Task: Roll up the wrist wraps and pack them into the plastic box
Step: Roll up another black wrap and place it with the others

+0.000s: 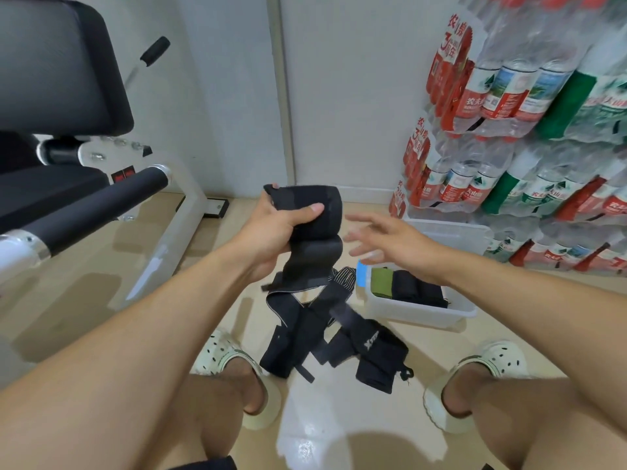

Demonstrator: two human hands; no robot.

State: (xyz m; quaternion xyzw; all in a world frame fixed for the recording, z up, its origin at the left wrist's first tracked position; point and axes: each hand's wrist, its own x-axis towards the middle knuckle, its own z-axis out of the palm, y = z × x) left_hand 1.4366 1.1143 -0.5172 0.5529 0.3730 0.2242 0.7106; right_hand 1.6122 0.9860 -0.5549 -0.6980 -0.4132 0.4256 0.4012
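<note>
Black elastic wrap (307, 212): soft, light, floppy | your left hand (271, 228) grips its rolled top, tail dangling over the floor pile (325, 337) | right hand (380, 239) spread, empty, above the box (420, 310) | pinch the roll's edge or it likely unwinds

Person, seen from own head height. Forearms bare, no sleeves, watch or jewellery visible. Left hand (271, 232) and right hand (383, 242) ungloved. Legs bare to the knee. Footwear: pair of pale cream clogs, perforated uppers, thick moulded soles — left clog (234, 371), right clog (481, 378).
</note>
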